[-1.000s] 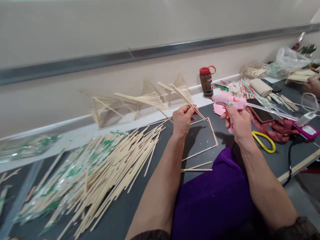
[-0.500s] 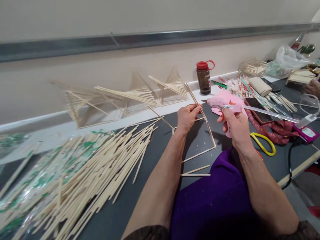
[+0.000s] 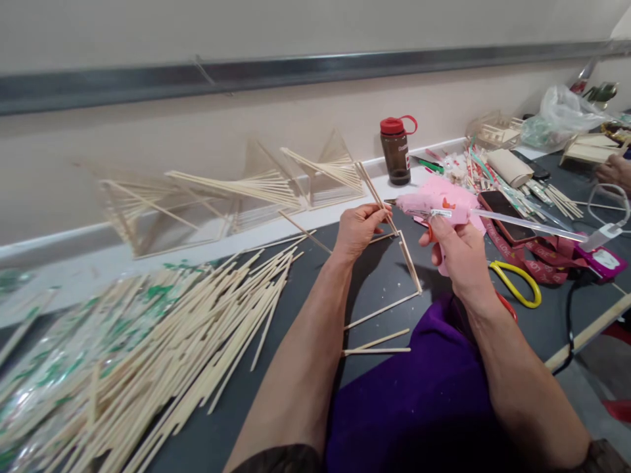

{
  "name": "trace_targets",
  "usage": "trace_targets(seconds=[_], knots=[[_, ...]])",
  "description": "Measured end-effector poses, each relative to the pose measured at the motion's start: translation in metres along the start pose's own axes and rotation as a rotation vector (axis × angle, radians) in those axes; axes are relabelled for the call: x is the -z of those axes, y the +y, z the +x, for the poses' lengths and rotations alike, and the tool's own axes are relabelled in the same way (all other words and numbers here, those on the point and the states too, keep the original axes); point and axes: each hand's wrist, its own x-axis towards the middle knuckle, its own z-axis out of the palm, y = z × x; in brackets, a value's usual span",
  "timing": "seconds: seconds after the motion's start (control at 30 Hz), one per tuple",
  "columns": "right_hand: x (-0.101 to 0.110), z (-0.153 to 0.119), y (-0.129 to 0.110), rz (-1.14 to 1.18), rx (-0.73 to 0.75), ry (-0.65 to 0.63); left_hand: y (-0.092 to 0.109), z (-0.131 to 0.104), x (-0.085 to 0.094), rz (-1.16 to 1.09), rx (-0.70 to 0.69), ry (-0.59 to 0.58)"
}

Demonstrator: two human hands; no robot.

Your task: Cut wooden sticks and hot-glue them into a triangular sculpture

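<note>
My left hand (image 3: 362,230) pinches thin wooden sticks (image 3: 369,184), which stand tilted with their lower ends close to a corner of a stick frame. That frame (image 3: 410,266) lies on the dark table, partly covered by my left hand and forearm. In my right hand (image 3: 458,253) is a pink glue gun (image 3: 434,200), its fingers wrapped round the handle. The gun's nozzle points left, right beside the held sticks; whether it touches them I cannot tell. A clear glue stick (image 3: 527,223) juts from the gun's rear.
Many loose sticks (image 3: 197,335) and plastic wrappers (image 3: 98,335) cover the left. Twisted stick structures (image 3: 246,184) stand along the wall. A red-lidded bottle (image 3: 396,154), a phone (image 3: 505,213), yellow-handled scissors (image 3: 517,282) and a cable (image 3: 570,328) are nearby. Another person's hand (image 3: 614,172) shows far right.
The whole view has shifted slightly, so most things sit further left. Both hands keep their grips, and the nozzle stays beside the sticks.
</note>
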Motion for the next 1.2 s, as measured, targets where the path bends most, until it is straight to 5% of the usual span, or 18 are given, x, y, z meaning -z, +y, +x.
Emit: trace_targets(seconds=[0.73, 1.2], knots=[[0.005, 0.029, 0.041, -0.291, -0.211, 0.097, -0.004, 0.001, -0.006, -0.103, 0.025, -0.059], [0.005, 0.039, 0.06, -0.517, -0.167, 0.109, -0.001, -0.003, -0.009, -0.084, 0.036, -0.023]])
